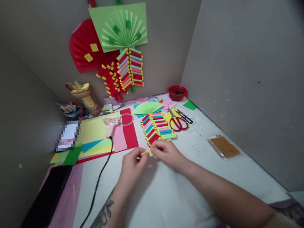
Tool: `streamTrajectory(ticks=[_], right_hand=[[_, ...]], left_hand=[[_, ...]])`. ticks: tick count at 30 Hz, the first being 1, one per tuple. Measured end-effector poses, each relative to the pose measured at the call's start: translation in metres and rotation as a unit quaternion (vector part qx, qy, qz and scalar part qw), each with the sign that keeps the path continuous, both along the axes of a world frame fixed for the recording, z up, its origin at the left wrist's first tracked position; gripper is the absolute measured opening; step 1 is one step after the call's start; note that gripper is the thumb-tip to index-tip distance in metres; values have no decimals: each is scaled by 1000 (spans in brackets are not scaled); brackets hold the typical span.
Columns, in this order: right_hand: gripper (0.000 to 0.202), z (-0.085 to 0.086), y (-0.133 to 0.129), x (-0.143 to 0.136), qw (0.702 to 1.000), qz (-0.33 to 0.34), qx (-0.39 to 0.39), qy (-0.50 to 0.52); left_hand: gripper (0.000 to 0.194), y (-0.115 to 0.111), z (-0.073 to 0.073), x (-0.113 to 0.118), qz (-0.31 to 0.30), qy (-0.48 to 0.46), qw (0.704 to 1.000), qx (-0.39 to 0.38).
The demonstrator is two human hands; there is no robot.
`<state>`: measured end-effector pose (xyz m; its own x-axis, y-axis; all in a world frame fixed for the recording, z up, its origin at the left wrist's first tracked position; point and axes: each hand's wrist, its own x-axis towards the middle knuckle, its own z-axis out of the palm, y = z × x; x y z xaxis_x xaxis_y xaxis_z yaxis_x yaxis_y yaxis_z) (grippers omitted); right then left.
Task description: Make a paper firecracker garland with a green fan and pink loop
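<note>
Between my two hands, just above the white-covered table [181,197], is a small yellow paper piece [147,152]. My left hand [135,162] pinches its left end between thumb and fingers. At the other end, the fingers of my right hand [166,152] close on it. Right behind my hands lie rows of small coloured paper rolls [157,126] with yellow ends, below a light green folded paper fan [148,108]. My right hand is close to the lowest rolls and partly hides them.
A pink glue gun [112,127] rests on coloured paper sheets [131,130], its cord running forward. Red-handled scissors [178,123], a utility knife [185,116], a red bowl [177,93] and a clear box [223,146] stand right. A phone [67,135] and black pad [46,199] lie left.
</note>
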<state>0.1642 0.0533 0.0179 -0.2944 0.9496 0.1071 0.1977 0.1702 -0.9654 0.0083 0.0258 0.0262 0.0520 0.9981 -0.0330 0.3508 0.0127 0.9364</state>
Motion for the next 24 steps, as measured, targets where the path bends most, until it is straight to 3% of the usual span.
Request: streamTrajectory(ticks=[4,7,10,13,16,20,22,24], right_hand=[[19,0,10,12,1000,-15,9,-6],[21,-7,34,40,984,-156,60,-58],[21,-18,65,71,916,-280,134,-255],[18,-28,85,88,848,-310,69,-424],[30,-32,89,91,824,-300,-11,-480],[38,-29,86,97,851,-335,-60,-399],[40,-23,82,101,893,-367,-83,-245],[41,-13,76,101,933,-342,-104,-37]], left_hand=[[26,2,2,-3,14,-17,999,-29],[25,6,2,-8,57,-35,997,-33],[23,9,0,-11,86,-78,992,-44],[23,11,-4,-12,94,-112,988,-52],[22,10,-6,-11,96,-129,986,-52],[22,9,-7,-11,104,-142,983,-54],[22,9,-7,-12,110,-147,982,-55],[23,10,-6,-14,115,-147,981,-49]])
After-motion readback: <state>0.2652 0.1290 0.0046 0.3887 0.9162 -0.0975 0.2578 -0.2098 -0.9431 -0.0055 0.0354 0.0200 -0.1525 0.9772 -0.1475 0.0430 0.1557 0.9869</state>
